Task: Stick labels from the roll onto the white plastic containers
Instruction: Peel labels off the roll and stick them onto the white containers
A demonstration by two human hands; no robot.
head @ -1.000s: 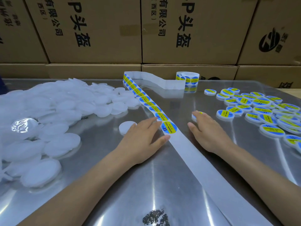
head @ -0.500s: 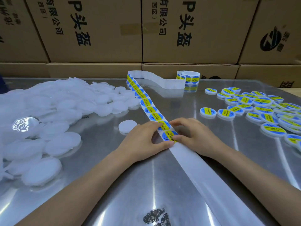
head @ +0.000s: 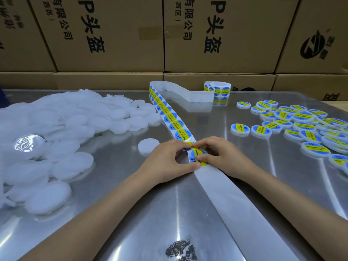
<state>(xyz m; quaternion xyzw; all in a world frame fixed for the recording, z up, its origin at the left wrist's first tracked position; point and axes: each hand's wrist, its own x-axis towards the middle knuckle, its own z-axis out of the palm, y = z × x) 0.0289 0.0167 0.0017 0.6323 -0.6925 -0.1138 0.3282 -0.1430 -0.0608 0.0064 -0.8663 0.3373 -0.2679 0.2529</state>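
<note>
Half a second ago both hands only met at the strip; now the right hand pinches the near label and has its edge curling up off the backing strip, while the left hand pinches the strip beside it to hold it down. The label looks nearly free, so sticking comes next, likely onto the lone white container just left of the hands on the table; the roll sits far behind
</note>
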